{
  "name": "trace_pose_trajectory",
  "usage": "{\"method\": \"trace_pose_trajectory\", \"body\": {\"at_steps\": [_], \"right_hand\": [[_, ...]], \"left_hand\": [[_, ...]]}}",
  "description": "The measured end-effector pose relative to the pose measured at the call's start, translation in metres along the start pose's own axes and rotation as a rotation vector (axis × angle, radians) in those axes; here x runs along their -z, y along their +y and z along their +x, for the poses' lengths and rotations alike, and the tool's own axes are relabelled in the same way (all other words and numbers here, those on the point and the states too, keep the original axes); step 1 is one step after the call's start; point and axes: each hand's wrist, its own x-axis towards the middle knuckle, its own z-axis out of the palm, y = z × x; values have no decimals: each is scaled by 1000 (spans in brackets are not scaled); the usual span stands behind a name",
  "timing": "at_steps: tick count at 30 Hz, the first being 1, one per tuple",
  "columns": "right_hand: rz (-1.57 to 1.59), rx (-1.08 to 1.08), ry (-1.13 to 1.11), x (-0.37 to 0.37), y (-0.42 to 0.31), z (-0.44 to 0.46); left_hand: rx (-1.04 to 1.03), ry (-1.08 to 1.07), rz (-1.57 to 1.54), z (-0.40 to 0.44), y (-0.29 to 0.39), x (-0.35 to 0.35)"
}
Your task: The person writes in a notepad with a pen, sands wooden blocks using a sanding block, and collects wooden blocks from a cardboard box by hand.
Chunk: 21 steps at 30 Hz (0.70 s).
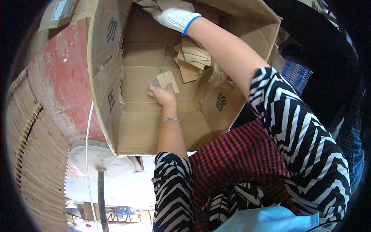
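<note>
Inside a large open cardboard box, my bare left hand has its fingers around a small pale flat plate with small holes near its edges. A greyish, ridged piece shows beside that plate, under the fingers. My right hand, in a white knit glove with a blue cuff, reaches to the far part of the box. Its fingers are partly cut off by the top edge of the frame, and what they touch is unclear. Between the two hands, a loose pile of similar plates lies near the box's right wall.
A red surface and corrugated sheets are left of the box. Below them stands a round pale disc on a post, with a white cord passing over it. A blue crate is at the right.
</note>
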Motion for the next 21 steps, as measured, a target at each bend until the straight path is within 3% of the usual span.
{"method": "trace_pose_trajectory", "body": {"at_steps": [4,8,11,12,16,18,21], "right_hand": [[10,-33,-8,25,24,-18],[-218,-218,-123,43,58,-35],[-356,-320,-270,39,65,-35],[-379,-329,-301,33,66,-34],[-400,-185,-238,-6,89,-37],[-375,-167,-226,-5,91,-38],[-318,-139,-187,6,92,-36]], "left_hand": [[119,47,-228,-8,9,-14],[256,-57,-450,-6,11,-27],[53,272,-188,-16,17,-48],[51,271,-190,-17,19,-57],[155,90,-531,-16,19,-81],[255,-274,-827,-18,42,-49],[328,-464,-1043,-20,56,-43]]}}
